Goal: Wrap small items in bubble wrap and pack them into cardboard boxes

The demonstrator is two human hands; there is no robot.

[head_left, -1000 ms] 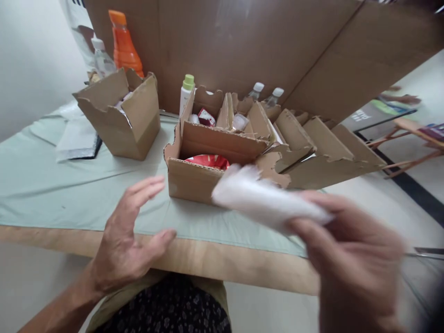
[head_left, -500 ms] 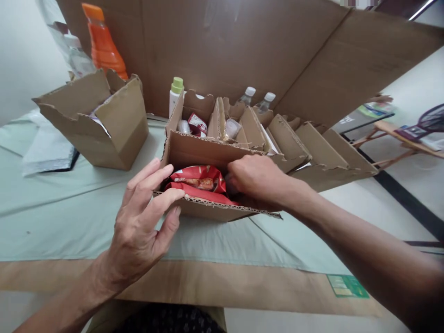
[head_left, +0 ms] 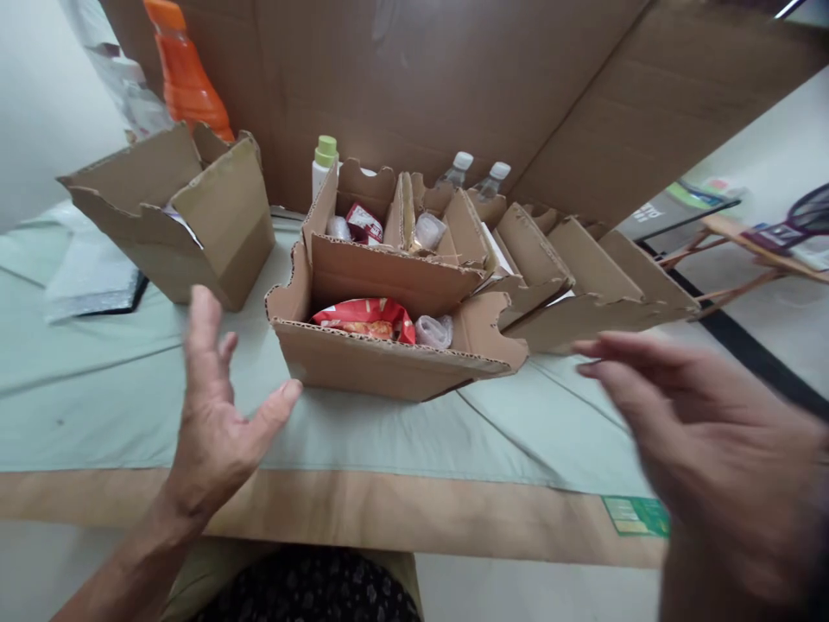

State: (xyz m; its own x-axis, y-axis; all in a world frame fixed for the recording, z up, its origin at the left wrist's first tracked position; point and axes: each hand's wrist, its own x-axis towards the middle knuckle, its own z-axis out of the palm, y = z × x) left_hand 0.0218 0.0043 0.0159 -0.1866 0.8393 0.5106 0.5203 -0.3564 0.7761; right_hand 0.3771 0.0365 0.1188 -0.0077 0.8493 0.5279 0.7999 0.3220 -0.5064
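Nearest me stands an open cardboard box (head_left: 382, 367), holding a red food packet (head_left: 363, 318) and a roll of clear bubble wrap (head_left: 433, 332). My left hand (head_left: 224, 415) hovers just left of it, thumb and fingers spread, touching nothing. To the right of the box, my right hand (head_left: 699, 432) is in the air and partly blurred. Its thumb and fingers are held a little apart, with nothing visible between them. Behind the near box, a dark red packet (head_left: 364, 225) and a small wrapped item (head_left: 428, 231) lie in neighbouring cardboard compartments.
Another cardboard box (head_left: 174, 225) stands at the left, beside bubble wrap sheets (head_left: 94, 272). An orange bottle (head_left: 187, 82) and a green-capped bottle (head_left: 324, 164) stand near a tall cardboard panel (head_left: 414, 95). Several open cardboard bins (head_left: 596, 259) run rightward. A pale green cloth (head_left: 104, 397) covers the table.
My right hand has come out of the near box and moved right, leaving the bubble-wrap roll visible beside the red packet. My left hand has let go of the box's edge and spread.
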